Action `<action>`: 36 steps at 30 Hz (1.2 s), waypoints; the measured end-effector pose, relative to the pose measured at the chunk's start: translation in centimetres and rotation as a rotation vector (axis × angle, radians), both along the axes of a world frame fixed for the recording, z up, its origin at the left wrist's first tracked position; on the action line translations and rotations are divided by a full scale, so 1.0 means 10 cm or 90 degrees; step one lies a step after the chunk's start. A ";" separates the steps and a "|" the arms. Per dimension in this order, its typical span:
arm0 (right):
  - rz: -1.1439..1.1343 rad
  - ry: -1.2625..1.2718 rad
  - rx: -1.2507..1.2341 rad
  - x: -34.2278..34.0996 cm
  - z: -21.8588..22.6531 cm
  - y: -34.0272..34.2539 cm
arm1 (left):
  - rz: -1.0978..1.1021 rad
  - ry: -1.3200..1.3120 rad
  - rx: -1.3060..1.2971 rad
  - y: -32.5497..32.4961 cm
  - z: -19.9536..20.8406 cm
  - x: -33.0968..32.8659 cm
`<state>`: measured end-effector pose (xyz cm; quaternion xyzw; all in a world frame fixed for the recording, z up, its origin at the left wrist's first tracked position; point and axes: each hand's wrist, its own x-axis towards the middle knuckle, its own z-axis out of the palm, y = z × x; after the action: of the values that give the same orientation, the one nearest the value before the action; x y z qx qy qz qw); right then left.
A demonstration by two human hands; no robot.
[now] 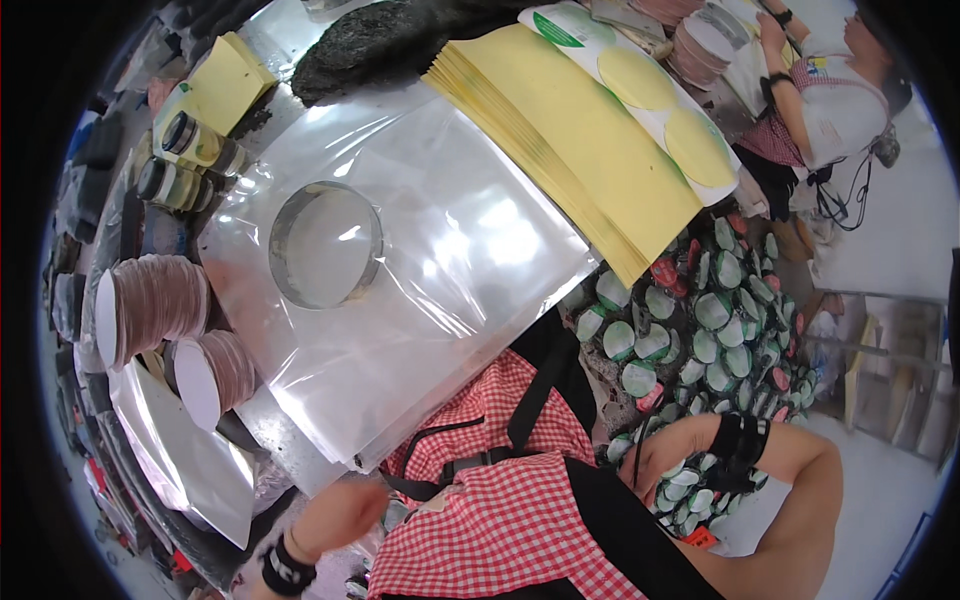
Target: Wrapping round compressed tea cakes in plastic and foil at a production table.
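Observation:
My left hand (350,512), a black band at its wrist, hangs just beyond the near corner of a stack of clear plastic sheets (450,330). Its fingers are blurred and curled out of view. Down by my right side, my right hand (665,450) is beside a large heap of round green-and-white wrapped pieces (725,310), some of them red. A thin dark line runs along that hand, and its fingertips are hidden. On the plastic sheets lies an open metal ring (376,250). Neither hand touches the ring.
Yellow sheets (580,140) are stacked behind the plastic, overlapped by white sheets with yellow ovals (640,80). Pink ribbon spools (160,305) and lidded jars (200,145) stand at left. A dark lump (365,45) sits at the back. Another person (830,100) works at far right.

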<state>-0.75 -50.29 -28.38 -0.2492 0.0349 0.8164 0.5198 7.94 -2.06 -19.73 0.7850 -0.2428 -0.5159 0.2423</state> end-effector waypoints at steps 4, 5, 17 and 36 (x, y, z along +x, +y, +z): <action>0.033 0.043 0.053 0.39 -0.14 -0.40 | -0.134 0.246 0.015 0.54 -0.52 -0.85; 0.026 0.020 0.058 0.49 -0.10 -0.45 | -0.088 0.285 0.038 0.48 -0.56 -0.90; 0.129 -0.191 0.015 1.20 0.58 -0.70 | 0.095 0.333 0.072 0.01 -0.75 -0.69; 0.518 -0.356 -0.128 2.92 1.15 0.56 | 0.090 0.256 -0.142 1.34 -0.51 -0.07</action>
<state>28.43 -44.67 -16.84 -0.5006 -0.1270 0.8476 0.1219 7.21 11.39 -24.85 0.6497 -0.1899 -0.6136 0.4065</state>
